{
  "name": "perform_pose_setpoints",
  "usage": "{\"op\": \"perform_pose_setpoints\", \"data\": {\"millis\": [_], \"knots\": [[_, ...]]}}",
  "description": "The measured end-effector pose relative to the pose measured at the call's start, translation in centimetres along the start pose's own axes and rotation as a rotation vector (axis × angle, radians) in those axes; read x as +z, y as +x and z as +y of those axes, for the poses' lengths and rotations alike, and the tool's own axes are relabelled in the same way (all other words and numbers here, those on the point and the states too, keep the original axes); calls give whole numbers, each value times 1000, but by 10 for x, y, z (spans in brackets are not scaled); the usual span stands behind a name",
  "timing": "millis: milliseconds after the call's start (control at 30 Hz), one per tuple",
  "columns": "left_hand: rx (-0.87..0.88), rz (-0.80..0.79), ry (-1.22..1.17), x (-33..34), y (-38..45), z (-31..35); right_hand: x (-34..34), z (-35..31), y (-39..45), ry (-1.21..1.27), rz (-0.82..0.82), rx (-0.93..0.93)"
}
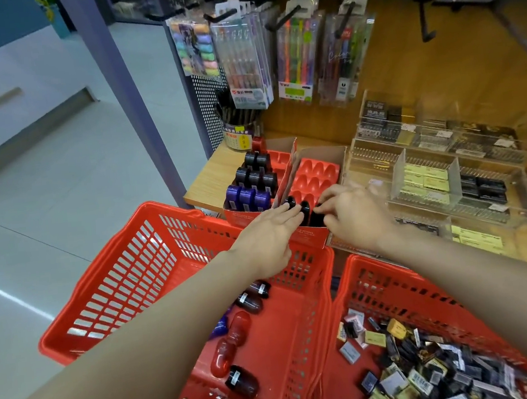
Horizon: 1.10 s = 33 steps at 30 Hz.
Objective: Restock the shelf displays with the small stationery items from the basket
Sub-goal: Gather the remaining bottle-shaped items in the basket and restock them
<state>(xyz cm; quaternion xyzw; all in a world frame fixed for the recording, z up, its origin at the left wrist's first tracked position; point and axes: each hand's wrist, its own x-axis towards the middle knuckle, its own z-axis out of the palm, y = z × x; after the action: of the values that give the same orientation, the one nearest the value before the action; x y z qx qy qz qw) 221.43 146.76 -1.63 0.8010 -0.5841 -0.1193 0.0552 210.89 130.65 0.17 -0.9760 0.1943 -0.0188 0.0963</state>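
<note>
Now we are seating small black rounded plastic items (304, 209) in the front row of the red moulded display tray (313, 174), left hand (268, 239) flat-fingered against them, right hand (351, 212) pinching one; probably light, rigid, slick, best pinched by the sides.

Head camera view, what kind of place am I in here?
Most likely a stationery shop aisle. Packs of pens hang from hooks, clear display bins hold small boxed items, and two red shopping baskets sit below the wooden shelf.
</note>
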Motion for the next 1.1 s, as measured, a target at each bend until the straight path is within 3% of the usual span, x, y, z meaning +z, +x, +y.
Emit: {"op": "perform_pose_setpoints", "data": {"millis": [133, 267, 300, 367, 500, 633, 700, 933, 1100], "knots": [[-12, -6, -137, -7, -8, 10, -14, -9, 0, -38, -72, -1], [10, 218, -232, -18, -36, -1, -12, -43, -22, 255, 189, -149], [-29, 232, -259, -19, -44, -6, -5, -55, -31, 331, 178, -166], [-167, 131, -290, -15, -64, -21, 20, -78, -45, 390, 4, -123], [-403, -232, -364, 28, -102, -57, 81, -106, -56, 487, -309, 104], [-539, -308, -471, 86, -125, -90, 157, -128, -52, 287, -711, 153], [-605, -316, -521, 116, -132, -101, 193, -139, -53, 200, -836, 138], [-820, -362, -686, 180, -142, -126, 278, -156, -69, 121, -920, 220], [-966, -250, -879, 187, -130, -129, 291, -160, -72, 114, -964, 234]]}}
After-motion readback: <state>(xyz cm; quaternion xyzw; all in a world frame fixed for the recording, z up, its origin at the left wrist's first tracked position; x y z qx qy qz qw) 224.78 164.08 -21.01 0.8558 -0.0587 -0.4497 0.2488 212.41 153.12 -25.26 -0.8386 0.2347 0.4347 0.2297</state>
